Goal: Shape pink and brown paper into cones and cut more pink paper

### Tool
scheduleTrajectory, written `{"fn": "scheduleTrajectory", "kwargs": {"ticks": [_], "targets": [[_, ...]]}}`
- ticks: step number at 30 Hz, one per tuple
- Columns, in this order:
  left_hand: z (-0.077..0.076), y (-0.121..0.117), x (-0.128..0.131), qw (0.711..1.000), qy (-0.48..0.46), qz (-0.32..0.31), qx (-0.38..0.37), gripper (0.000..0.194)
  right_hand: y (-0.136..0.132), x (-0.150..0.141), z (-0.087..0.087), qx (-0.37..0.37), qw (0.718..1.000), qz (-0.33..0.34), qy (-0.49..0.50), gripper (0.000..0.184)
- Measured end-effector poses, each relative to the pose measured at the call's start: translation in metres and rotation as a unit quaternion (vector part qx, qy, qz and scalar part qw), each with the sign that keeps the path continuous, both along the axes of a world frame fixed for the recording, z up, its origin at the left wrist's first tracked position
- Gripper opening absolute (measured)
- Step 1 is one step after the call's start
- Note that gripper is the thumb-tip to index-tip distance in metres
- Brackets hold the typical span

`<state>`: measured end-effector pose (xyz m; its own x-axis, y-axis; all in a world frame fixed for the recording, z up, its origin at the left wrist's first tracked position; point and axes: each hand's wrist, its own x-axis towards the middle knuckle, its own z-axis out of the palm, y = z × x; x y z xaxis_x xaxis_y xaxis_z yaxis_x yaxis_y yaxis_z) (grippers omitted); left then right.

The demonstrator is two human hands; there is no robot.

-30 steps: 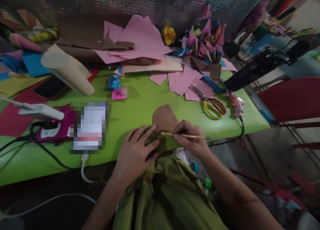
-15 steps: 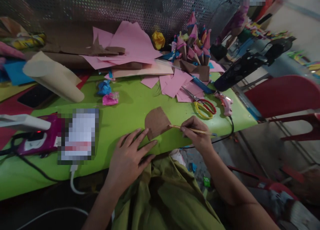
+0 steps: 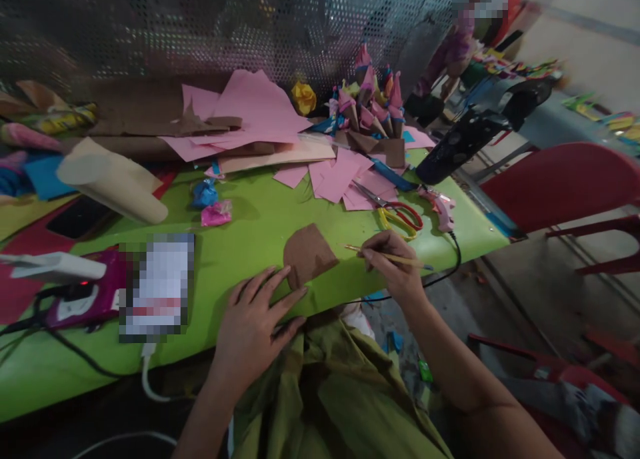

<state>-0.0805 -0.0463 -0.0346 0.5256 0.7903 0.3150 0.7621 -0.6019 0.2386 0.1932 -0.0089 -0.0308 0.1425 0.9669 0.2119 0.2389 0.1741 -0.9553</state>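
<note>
A small brown paper piece, rounded at its upper left, lies flat on the green table. My left hand rests with fingers spread, the fingertips at the paper's left and lower edges. To the right, my right hand pinches a slim yellowish pencil. The pencil's tip points left and sits just off the paper's right corner. Scissors with red and yellow handles lie beyond my right hand, beside a pink glue gun.
Pink paper pieces and larger pink sheets lie at the back, near several paper cones. On the left are a phone on a cable, a purple power strip and a beige paper roll. A red chair stands at right.
The pencil tip has come away from the paper's right corner, a little to the right. My left hand stays by the paper. The whole view has shifted slightly.
</note>
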Motion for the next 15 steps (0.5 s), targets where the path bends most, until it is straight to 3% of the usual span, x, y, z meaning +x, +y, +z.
{"fn": "scheduleTrajectory", "kwargs": {"ticks": [3,6,10,13,15], "targets": [[0.003,0.000,-0.001,1.000,-0.019,0.010,-0.012,0.037,0.013,0.004,0.005,0.037,0.998,0.012,-0.053,0.016],[0.008,0.001,-0.003,0.998,-0.044,0.027,-0.036,0.039,0.033,0.009,0.013,0.103,0.976,0.061,-0.182,0.012],[0.014,0.015,-0.001,0.995,-0.059,0.062,-0.053,0.042,0.066,0.013,0.021,0.165,0.913,0.124,-0.353,0.023],[0.020,0.037,0.008,0.994,-0.029,0.098,-0.048,0.045,0.094,0.011,0.019,0.183,0.859,0.134,-0.459,0.034],[0.026,0.054,0.019,0.990,0.016,0.129,-0.062,0.049,0.108,0.009,0.014,0.172,0.839,0.123,-0.501,0.041]]}}
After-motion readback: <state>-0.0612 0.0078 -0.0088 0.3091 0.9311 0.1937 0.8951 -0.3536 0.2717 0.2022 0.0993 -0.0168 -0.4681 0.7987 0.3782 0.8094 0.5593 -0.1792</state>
